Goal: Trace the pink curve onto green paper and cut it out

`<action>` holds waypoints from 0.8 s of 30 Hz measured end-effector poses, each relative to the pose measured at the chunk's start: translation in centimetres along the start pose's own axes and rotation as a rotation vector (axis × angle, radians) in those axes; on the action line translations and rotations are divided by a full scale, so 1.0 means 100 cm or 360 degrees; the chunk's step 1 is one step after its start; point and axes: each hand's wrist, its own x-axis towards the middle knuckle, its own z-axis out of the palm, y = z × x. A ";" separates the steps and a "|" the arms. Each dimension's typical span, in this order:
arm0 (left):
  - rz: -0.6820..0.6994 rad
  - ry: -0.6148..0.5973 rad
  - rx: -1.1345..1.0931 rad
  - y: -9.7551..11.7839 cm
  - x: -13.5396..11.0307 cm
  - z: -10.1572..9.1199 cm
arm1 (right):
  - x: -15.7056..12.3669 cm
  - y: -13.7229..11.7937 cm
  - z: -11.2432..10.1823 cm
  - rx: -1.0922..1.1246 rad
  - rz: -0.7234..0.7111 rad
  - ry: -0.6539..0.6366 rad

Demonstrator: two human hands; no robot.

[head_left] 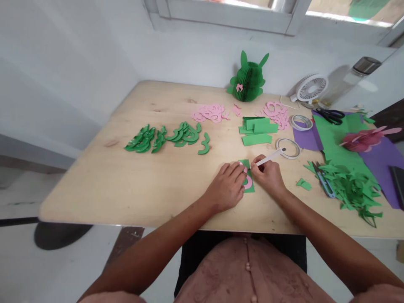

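My left hand (227, 185) lies flat on the table, its fingers pressing down a curved pink paper cutout (248, 182) on top of a green paper strip (250, 189). Part of the cutout is covered by the fingers. Closed around a slim white pen (269, 157) with a dark end, my right hand (267, 173) rests at the strip's right edge. The pen's tip is hidden by the fingers. Beyond the hands lie stacked green paper strips (259, 127). Several green curved cutouts (186, 134) sit to the left, beside green leafy bundles (142, 139).
Pink cutouts (210, 113) and a green paper figure (248, 82) are at the back. Tape rolls (299, 149), blue-handled scissors (327, 184), green scraps (353, 185), black scissors (331, 115), a white fan (311, 88) and a bottle (350, 84) stand or lie on the right.
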 end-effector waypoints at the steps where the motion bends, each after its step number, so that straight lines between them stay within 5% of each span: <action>1: 0.0000 0.0004 -0.0002 0.000 0.000 0.000 | 0.000 -0.001 0.000 -0.0012 0.0004 -0.0004; 24: -0.0035 -0.0043 -0.0007 0.001 0.000 -0.003 | -0.013 0.001 0.004 0.0009 -0.0004 0.0137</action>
